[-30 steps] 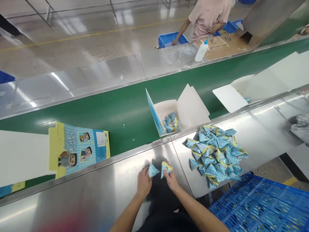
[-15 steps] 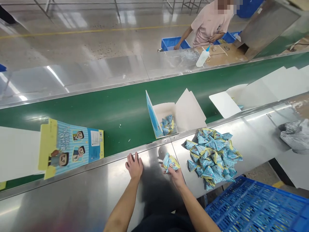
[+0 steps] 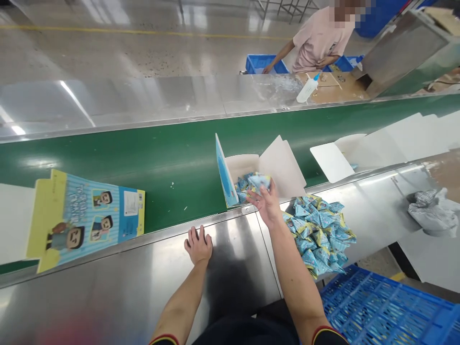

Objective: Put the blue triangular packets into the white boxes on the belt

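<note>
The person's right hand [image 3: 266, 206] reaches over the near edge of the green belt [image 3: 172, 163] to an open box [image 3: 243, 164], its fingers spread wide. A blue and yellow packet [image 3: 259, 181], blurred, is at the fingertips, over the near part of the box; whether the fingers touch it cannot be told. More packets [image 3: 241, 185] lie inside the box, whose white flap stands up on the right and whose blue side is on the left.

The left hand [image 3: 199, 247] rests palm down by the far edge of the metal table [image 3: 151, 287], fingers slightly apart, holding nothing.

Right of the right forearm, a pile [image 3: 319, 230] of similar packets sits on the table. Nearer and further right is a blue crate [image 3: 388, 306]; a bag [image 3: 433, 211] lies at the far right of the table.

On the belt, a printed carton [image 3: 93, 220] is well to the left, and white cartons [image 3: 332, 162] are to the right. On the far side, a bottle [image 3: 307, 90] lies tilted near a co-worker [image 3: 316, 40] in a pink shirt, one arm reaching to a blue bin [image 3: 266, 58].
</note>
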A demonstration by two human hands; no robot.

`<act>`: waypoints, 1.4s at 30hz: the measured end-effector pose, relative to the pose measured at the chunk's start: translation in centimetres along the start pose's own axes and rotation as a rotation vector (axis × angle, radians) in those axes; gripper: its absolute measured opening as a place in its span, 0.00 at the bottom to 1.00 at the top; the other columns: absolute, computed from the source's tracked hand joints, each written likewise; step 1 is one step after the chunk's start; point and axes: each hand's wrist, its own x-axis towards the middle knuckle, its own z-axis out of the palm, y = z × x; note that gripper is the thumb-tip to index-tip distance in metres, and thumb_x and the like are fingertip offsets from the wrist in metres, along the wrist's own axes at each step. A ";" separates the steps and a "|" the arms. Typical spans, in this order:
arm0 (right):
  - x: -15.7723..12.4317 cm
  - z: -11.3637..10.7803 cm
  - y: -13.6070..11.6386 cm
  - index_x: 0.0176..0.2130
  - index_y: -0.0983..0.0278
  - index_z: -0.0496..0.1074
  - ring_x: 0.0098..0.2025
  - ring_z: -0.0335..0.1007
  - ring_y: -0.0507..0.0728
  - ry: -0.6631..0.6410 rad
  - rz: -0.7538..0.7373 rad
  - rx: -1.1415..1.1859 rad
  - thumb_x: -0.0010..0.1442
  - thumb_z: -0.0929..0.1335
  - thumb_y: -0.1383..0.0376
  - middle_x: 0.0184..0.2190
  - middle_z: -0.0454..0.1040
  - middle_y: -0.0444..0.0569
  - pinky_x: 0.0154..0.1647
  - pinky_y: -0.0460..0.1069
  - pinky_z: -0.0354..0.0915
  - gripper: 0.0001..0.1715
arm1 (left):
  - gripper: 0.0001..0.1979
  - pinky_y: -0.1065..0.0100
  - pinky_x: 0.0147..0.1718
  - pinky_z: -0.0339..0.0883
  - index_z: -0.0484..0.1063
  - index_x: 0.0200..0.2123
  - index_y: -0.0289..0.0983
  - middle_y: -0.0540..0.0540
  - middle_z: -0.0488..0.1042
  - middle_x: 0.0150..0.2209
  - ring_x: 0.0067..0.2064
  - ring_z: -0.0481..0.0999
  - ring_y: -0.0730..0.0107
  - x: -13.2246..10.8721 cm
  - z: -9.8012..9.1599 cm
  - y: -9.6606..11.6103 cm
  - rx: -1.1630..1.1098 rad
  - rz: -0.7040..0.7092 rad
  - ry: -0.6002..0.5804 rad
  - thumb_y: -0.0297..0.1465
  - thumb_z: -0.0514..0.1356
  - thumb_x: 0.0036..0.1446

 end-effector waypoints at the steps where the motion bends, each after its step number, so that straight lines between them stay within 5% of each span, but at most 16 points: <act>1: -0.5 -0.3 0.2 0.74 0.46 0.41 0.51 0.74 0.58 -0.024 -0.005 -0.010 0.41 0.82 0.44 0.68 0.54 0.55 0.48 0.55 0.77 0.76 | 0.26 0.41 0.68 0.47 0.71 0.64 0.37 0.32 0.57 0.71 0.73 0.55 0.47 0.0 0.0 0.2 -0.004 -0.004 -0.001 0.37 0.50 0.67; 3: -2.7 -2.3 1.7 0.75 0.45 0.42 0.51 0.74 0.57 -0.058 -0.050 -0.077 0.46 0.81 0.48 0.70 0.49 0.56 0.48 0.54 0.77 0.71 | 0.27 0.41 0.68 0.47 0.71 0.64 0.36 0.31 0.57 0.71 0.73 0.54 0.46 -0.1 0.0 0.6 -0.011 -0.012 0.006 0.38 0.50 0.67; 5: -5.8 -6.1 4.3 0.72 0.52 0.53 0.50 0.75 0.58 -0.047 -0.114 -0.177 0.51 0.79 0.49 0.69 0.52 0.59 0.46 0.51 0.76 0.60 | 0.27 0.41 0.68 0.47 0.71 0.64 0.35 0.31 0.56 0.71 0.73 0.54 0.46 -0.1 -0.1 1.0 -0.016 -0.005 0.020 0.38 0.50 0.67; 7: -9.0 -11.3 7.1 0.64 0.61 0.65 0.48 0.75 0.58 0.066 -0.158 -0.295 0.55 0.75 0.46 0.64 0.61 0.61 0.43 0.49 0.74 0.45 | 0.28 0.40 0.68 0.47 0.71 0.64 0.35 0.31 0.56 0.71 0.73 0.54 0.46 -0.2 -0.1 1.5 -0.022 0.012 0.037 0.39 0.50 0.67; 9: -11.2 -16.9 9.2 0.54 0.68 0.70 0.47 0.74 0.59 0.257 -0.142 -0.485 0.54 0.73 0.42 0.52 0.70 0.62 0.41 0.49 0.72 0.40 | 0.28 0.40 0.67 0.47 0.71 0.64 0.34 0.30 0.57 0.71 0.73 0.55 0.45 -0.3 -0.1 2.0 -0.027 0.027 0.052 0.40 0.50 0.66; 12: -11.0 -23.5 9.6 0.49 0.70 0.73 0.49 0.71 0.63 0.562 -0.191 -0.861 0.57 0.65 0.42 0.47 0.71 0.63 0.45 0.55 0.71 0.37 | 0.29 0.39 0.67 0.47 0.71 0.63 0.33 0.30 0.58 0.70 0.72 0.56 0.44 -0.4 0.0 2.6 -0.030 0.037 0.090 0.41 0.49 0.67; 14: -8.3 -25.3 8.5 0.54 0.70 0.73 0.58 0.65 0.64 0.530 -0.223 -1.173 0.60 0.63 0.51 0.53 0.68 0.63 0.60 0.60 0.66 0.32 | 0.29 0.39 0.67 0.47 0.72 0.62 0.33 0.29 0.59 0.70 0.72 0.56 0.44 -0.5 0.1 2.9 -0.031 0.041 0.118 0.42 0.48 0.67; 16: -4.4 -25.0 7.1 0.63 0.65 0.69 0.68 0.52 0.68 0.444 -0.170 -1.471 0.60 0.67 0.56 0.65 0.59 0.60 0.70 0.64 0.55 0.35 | 0.29 0.39 0.67 0.47 0.72 0.62 0.33 0.29 0.60 0.69 0.72 0.57 0.44 -0.5 0.3 3.1 -0.031 0.046 0.131 0.43 0.48 0.67; 19: 1.0 -22.9 6.1 0.72 0.56 0.59 0.73 0.33 0.77 0.401 0.023 -1.680 0.61 0.71 0.57 0.73 0.43 0.55 0.70 0.72 0.44 0.44 | 0.30 0.39 0.67 0.47 0.72 0.62 0.33 0.29 0.60 0.69 0.72 0.57 0.44 -0.5 0.4 3.3 -0.014 0.055 0.128 0.43 0.48 0.66; 23: 3.1 -20.5 8.2 0.67 0.59 0.66 0.69 0.45 0.75 0.315 0.140 -1.632 0.66 0.68 0.59 0.67 0.53 0.60 0.68 0.73 0.47 0.32 | 0.30 0.41 0.67 0.48 0.70 0.64 0.33 0.29 0.58 0.70 0.72 0.56 0.45 -0.6 0.4 3.9 0.028 0.062 0.111 0.43 0.46 0.67; 29: -4.2 -18.8 16.0 0.61 0.56 0.73 0.61 0.60 0.59 -0.074 -0.035 -1.521 0.58 0.72 0.67 0.62 0.62 0.52 0.66 0.53 0.62 0.32 | 0.30 0.40 0.66 0.47 0.70 0.63 0.32 0.29 0.58 0.70 0.72 0.56 0.44 -0.7 0.8 4.8 0.019 0.056 0.107 0.42 0.48 0.67; 30: -5.7 -19.0 17.4 0.60 0.59 0.74 0.61 0.60 0.59 -0.058 -0.074 -1.490 0.59 0.71 0.67 0.61 0.64 0.53 0.67 0.52 0.62 0.30 | 0.30 0.40 0.66 0.47 0.71 0.63 0.32 0.29 0.59 0.70 0.72 0.56 0.44 -0.8 0.9 4.9 0.016 0.062 0.110 0.42 0.47 0.67; 32: -8.4 -19.8 19.9 0.58 0.66 0.75 0.60 0.62 0.60 0.273 -0.217 -1.350 0.64 0.65 0.65 0.57 0.66 0.60 0.65 0.54 0.64 0.25 | 0.30 0.40 0.66 0.47 0.71 0.63 0.33 0.29 0.58 0.70 0.72 0.56 0.45 -0.9 1.0 5.3 0.014 0.072 0.113 0.42 0.47 0.67; 36: -12.0 -22.4 22.7 0.53 0.66 0.77 0.54 0.66 0.58 0.055 -0.462 -1.238 0.62 0.65 0.60 0.52 0.69 0.59 0.58 0.52 0.68 0.24 | 0.30 0.41 0.66 0.48 0.71 0.63 0.33 0.30 0.58 0.70 0.72 0.56 0.46 -1.1 1.3 5.9 0.025 0.063 0.119 0.42 0.47 0.67; 39: -13.4 -23.8 23.4 0.54 0.66 0.77 0.56 0.65 0.59 0.044 -0.433 -1.289 0.63 0.65 0.60 0.53 0.69 0.59 0.60 0.54 0.68 0.25 | 0.30 0.41 0.67 0.47 0.70 0.64 0.33 0.30 0.58 0.70 0.72 0.55 0.46 -1.1 1.6 6.2 0.030 0.074 0.107 0.42 0.47 0.66; 42: -13.6 -24.1 24.3 0.56 0.64 0.77 0.56 0.64 0.59 -0.160 -0.411 -1.359 0.62 0.68 0.60 0.53 0.70 0.58 0.60 0.55 0.67 0.25 | 0.30 0.41 0.67 0.46 0.69 0.65 0.33 0.30 0.57 0.71 0.73 0.54 0.46 -1.2 1.9 6.4 0.031 0.074 0.094 0.41 0.49 0.66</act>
